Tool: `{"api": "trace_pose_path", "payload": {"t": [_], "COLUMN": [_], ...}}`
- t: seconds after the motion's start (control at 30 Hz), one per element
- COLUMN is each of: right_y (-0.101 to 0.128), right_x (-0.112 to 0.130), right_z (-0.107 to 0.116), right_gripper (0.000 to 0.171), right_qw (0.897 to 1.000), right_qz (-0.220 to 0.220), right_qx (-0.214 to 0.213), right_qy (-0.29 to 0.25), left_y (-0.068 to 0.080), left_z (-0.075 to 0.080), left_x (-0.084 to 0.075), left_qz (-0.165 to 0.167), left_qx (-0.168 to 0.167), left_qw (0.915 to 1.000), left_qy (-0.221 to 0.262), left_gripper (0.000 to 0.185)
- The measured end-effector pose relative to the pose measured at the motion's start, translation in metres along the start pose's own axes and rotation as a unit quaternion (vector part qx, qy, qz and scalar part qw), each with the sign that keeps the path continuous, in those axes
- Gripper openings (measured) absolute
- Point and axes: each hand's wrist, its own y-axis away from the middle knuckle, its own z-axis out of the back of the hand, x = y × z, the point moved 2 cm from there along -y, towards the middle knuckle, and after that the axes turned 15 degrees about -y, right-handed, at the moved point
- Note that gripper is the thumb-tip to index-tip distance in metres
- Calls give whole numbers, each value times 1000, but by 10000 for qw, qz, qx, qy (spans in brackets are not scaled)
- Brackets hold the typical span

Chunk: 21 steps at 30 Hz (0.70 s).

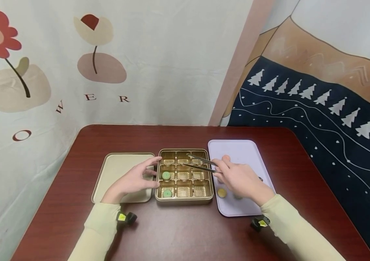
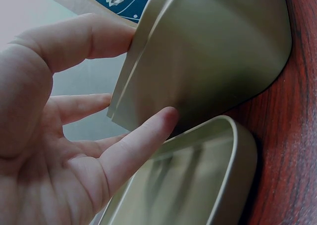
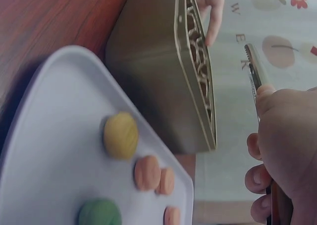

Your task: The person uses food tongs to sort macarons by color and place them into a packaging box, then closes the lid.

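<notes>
Gripping a pair of metal tongs (image 1: 201,164), the person's right hand (image 1: 238,178) curls its fingers round the handles at centre frame in the head view, the tips apart and empty over the upper right cells of a gold nine-cell tin box (image 1: 184,175). The left hand (image 1: 136,178), fingers spread and fairly straight, touches the box's left wall, resting over a shallow gold lid (image 1: 113,170) lying just left of it. Two green round sweets (image 1: 166,175) sit in the box's left column, middle and bottom cells. A pale lilac rectangular tray (image 1: 240,150) lies just right of the box on the dark red wooden table (image 1: 178,232), a yellow round sweet (image 1: 222,193) near its lower left. From the left wrist, spread fingers (image 2: 143,140) press the box's outer wall at upper centre, the lid at lower right. From the right wrist, the tray fills the lower left with the yellow sweet, orange sweets (image 3: 147,173) and another green sweet (image 3: 99,212), while curled fingers hold the tongs at right edge.
</notes>
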Motion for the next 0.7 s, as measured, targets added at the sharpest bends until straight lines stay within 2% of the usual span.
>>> {"api": "trace_pose_path", "payload": {"t": [0.13,0.37,0.7], "right_y": [9,30,69], "right_x": [-9,-23,-41], "right_z": [3,6,9], "right_gripper": [48,58,52], "right_qw": [9999,9996,9970], "right_qz": [-154,-177,-764], "right_qx": [-12,-195,1], "right_qy": [-11,35,126], "left_y": [0,-1,-1], "left_z": [0,0,-1], "left_x": [0,0,1], "left_qz": [-6,-71,-137], "left_qx": [-17,-39,-63], "left_qw": [10000,9999,9998], "left_qy": [-28,-117,-107], "left_gripper": [96,97,95]}}
